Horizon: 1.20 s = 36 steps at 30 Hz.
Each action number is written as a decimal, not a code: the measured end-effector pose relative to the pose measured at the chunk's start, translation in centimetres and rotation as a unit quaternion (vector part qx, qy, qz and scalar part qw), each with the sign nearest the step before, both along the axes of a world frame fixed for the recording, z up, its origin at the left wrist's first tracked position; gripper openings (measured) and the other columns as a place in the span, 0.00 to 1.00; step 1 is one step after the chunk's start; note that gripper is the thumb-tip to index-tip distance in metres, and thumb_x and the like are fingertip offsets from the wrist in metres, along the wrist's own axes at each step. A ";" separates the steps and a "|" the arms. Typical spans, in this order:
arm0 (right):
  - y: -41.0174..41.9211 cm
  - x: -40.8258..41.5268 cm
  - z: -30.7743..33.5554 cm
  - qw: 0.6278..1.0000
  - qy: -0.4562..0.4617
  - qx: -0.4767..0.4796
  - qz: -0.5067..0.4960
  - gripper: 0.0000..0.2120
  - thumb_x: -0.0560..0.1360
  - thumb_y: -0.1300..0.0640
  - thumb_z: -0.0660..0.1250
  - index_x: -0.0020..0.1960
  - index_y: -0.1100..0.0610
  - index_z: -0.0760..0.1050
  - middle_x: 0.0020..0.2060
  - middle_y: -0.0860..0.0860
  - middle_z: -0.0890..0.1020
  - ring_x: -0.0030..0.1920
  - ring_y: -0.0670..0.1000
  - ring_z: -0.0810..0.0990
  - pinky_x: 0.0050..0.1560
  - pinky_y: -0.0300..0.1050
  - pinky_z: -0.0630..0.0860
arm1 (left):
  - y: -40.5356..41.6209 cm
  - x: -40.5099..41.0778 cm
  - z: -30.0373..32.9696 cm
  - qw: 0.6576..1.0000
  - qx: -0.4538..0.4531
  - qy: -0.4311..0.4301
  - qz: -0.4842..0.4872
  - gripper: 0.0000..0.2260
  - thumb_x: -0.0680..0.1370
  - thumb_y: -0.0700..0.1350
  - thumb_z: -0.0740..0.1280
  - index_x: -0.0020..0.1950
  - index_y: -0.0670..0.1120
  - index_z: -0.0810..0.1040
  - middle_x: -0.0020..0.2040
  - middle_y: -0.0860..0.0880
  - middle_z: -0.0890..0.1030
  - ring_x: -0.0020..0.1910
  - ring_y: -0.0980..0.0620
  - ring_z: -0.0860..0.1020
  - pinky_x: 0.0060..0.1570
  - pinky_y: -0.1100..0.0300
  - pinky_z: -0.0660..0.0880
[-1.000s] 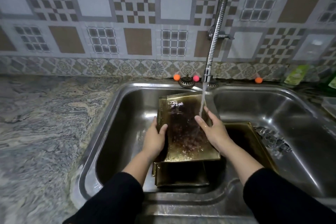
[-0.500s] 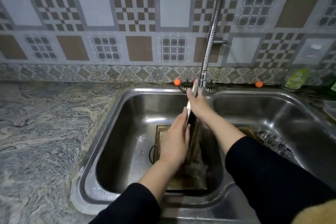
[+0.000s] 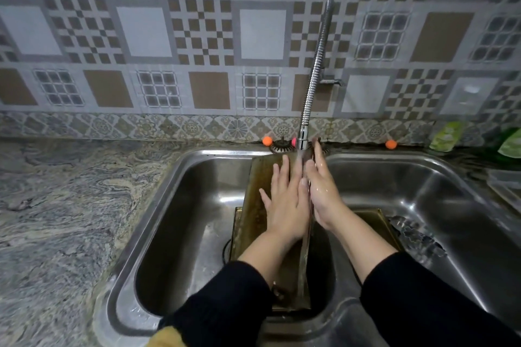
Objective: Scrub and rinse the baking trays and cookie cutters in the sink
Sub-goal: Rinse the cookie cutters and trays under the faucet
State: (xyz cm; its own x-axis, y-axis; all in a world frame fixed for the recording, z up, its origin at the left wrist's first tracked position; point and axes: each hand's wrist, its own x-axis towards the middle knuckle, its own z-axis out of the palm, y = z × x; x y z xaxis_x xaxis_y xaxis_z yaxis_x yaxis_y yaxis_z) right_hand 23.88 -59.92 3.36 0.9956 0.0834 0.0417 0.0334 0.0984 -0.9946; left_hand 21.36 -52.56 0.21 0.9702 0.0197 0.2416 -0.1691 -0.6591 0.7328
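Observation:
A brown-stained baking tray (image 3: 253,194) stands on its edge in the left basin of the steel sink (image 3: 180,177), its top under the running tap (image 3: 302,144). My left hand (image 3: 284,203) presses flat with spread fingers on the tray's left face. On the other side, my right hand (image 3: 324,191) holds the tray, fingers up along its right face and thumb at the rim. A second tray (image 3: 236,234) lies on the basin floor beneath. A third tray (image 3: 376,218) and several metal cookie cutters (image 3: 417,236) sit in the right basin.
A marbled stone counter (image 3: 62,205) runs to the left of the sink. Small orange balls (image 3: 267,141) and a strainer (image 3: 280,145) sit on the sink's back ledge. Green packets (image 3: 446,136) lie at the back right, and a clear container (image 3: 507,186) at the right edge.
The tray went from lying tilted face-up under the water to standing on edge. My left hand moved from its left rim to flat on its face; the right hand shifted to the other side.

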 end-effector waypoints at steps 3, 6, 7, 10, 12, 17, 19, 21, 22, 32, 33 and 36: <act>-0.4 -0.2 0.3 0.999 -0.036 0.020 0.000 0.22 0.83 0.55 0.50 0.72 0.34 0.55 0.75 0.45 0.61 0.73 0.46 0.61 0.70 0.44 0.62 | 1.2 2.6 1.0 1.000 0.009 -0.001 0.016 0.21 0.83 0.56 0.41 0.76 0.63 0.44 0.78 0.60 0.39 0.76 0.57 0.37 0.72 0.41 0.36; -1.0 -0.5 0.9 0.998 -0.054 0.026 -0.004 0.22 0.83 0.56 0.51 0.71 0.34 0.56 0.75 0.43 0.57 0.74 0.43 0.55 0.72 0.44 0.56 | 3.3 4.2 0.8 0.998 0.020 0.031 0.052 0.22 0.83 0.56 0.41 0.77 0.61 0.43 0.78 0.56 0.39 0.77 0.53 0.38 0.73 0.40 0.37; -1.2 -0.6 1.0 0.998 -0.049 0.027 -0.004 0.23 0.83 0.56 0.52 0.72 0.35 0.56 0.76 0.43 0.56 0.74 0.43 0.54 0.70 0.43 0.55 | 4.0 4.3 0.5 0.997 0.018 0.047 0.062 0.22 0.83 0.56 0.41 0.77 0.61 0.42 0.79 0.55 0.40 0.77 0.52 0.39 0.73 0.39 0.38; -1.7 -0.4 1.3 0.999 -0.043 0.026 -0.015 0.23 0.83 0.55 0.52 0.74 0.36 0.55 0.77 0.44 0.53 0.76 0.46 0.51 0.69 0.45 0.55 | 5.4 3.8 -1.1 0.993 -0.006 0.089 0.076 0.22 0.83 0.56 0.41 0.77 0.60 0.42 0.79 0.55 0.41 0.78 0.51 0.42 0.74 0.39 0.43; -1.8 -0.1 1.4 0.998 -0.047 0.025 -0.028 0.23 0.83 0.55 0.52 0.74 0.36 0.53 0.77 0.44 0.51 0.76 0.47 0.50 0.71 0.48 0.53 | 5.9 3.3 -2.4 0.992 -0.017 0.102 0.075 0.23 0.82 0.57 0.41 0.78 0.58 0.41 0.79 0.53 0.43 0.78 0.52 0.44 0.75 0.44 0.46; -2.2 1.4 2.3 0.994 -0.054 0.044 -0.087 0.25 0.83 0.56 0.50 0.73 0.33 0.50 0.77 0.45 0.49 0.77 0.48 0.49 0.74 0.55 0.51 | 5.0 0.4 -4.2 0.983 -0.035 0.172 0.061 0.25 0.82 0.59 0.40 0.78 0.57 0.40 0.79 0.52 0.44 0.78 0.50 0.46 0.76 0.47 0.45; -2.7 2.0 3.0 0.990 -0.053 0.041 -0.122 0.25 0.83 0.56 0.50 0.73 0.33 0.50 0.78 0.45 0.49 0.77 0.49 0.51 0.74 0.58 0.52 | 4.2 -0.6 -4.2 0.983 -0.015 0.180 0.026 0.25 0.81 0.61 0.40 0.77 0.58 0.39 0.79 0.52 0.40 0.78 0.50 0.41 0.75 0.44 0.43; -3.3 2.3 3.9 0.985 -0.048 0.032 -0.160 0.26 0.83 0.57 0.49 0.74 0.35 0.49 0.78 0.45 0.48 0.77 0.50 0.51 0.73 0.55 0.52 | 3.4 -1.2 -3.4 0.985 -0.003 0.171 -0.016 0.27 0.80 0.63 0.41 0.77 0.58 0.39 0.79 0.54 0.38 0.77 0.51 0.38 0.75 0.43 0.41; -3.6 2.5 4.4 0.983 -0.045 0.034 -0.176 0.26 0.83 0.58 0.49 0.75 0.36 0.48 0.78 0.46 0.48 0.77 0.50 0.50 0.73 0.54 0.53 | 3.0 -1.3 -2.8 0.987 -0.002 0.158 -0.039 0.29 0.79 0.65 0.42 0.77 0.59 0.40 0.78 0.54 0.39 0.77 0.51 0.38 0.75 0.43 0.40; -8.3 3.7 9.3 0.983 -0.059 0.076 -0.155 0.30 0.81 0.51 0.56 0.74 0.34 0.42 0.78 0.50 0.52 0.76 0.56 0.55 0.72 0.65 0.56 | -3.0 -0.4 3.3 0.969 0.133 -0.180 -0.107 0.31 0.83 0.44 0.55 0.74 0.68 0.40 0.79 0.51 0.52 0.72 0.45 0.67 0.51 0.49 0.78; -9.1 3.9 9.4 0.986 -0.054 0.077 -0.136 0.29 0.81 0.48 0.56 0.75 0.36 0.45 0.77 0.50 0.55 0.75 0.57 0.58 0.72 0.66 0.57 | -3.5 -0.3 3.6 0.968 0.118 -0.199 -0.100 0.32 0.82 0.42 0.56 0.75 0.67 0.42 0.78 0.51 0.56 0.69 0.46 0.70 0.49 0.51 0.78; -11.9 4.3 7.3 0.991 -0.037 -0.033 -0.127 0.24 0.81 0.45 0.53 0.76 0.42 0.53 0.76 0.50 0.60 0.74 0.54 0.60 0.73 0.59 0.58 | -5.3 0.2 4.3 0.978 -0.003 -0.174 -0.116 0.31 0.81 0.38 0.57 0.77 0.61 0.49 0.74 0.54 0.66 0.66 0.53 0.72 0.57 0.58 0.75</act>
State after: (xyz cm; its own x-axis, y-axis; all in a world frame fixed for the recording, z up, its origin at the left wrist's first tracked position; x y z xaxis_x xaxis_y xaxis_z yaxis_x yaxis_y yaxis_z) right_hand 28.17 -71.80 10.70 0.9791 -0.1651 0.1190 0.1226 0.0116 -0.9924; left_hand 21.61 -57.91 4.50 0.8078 -0.1886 0.5584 -0.5532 -0.5695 0.6080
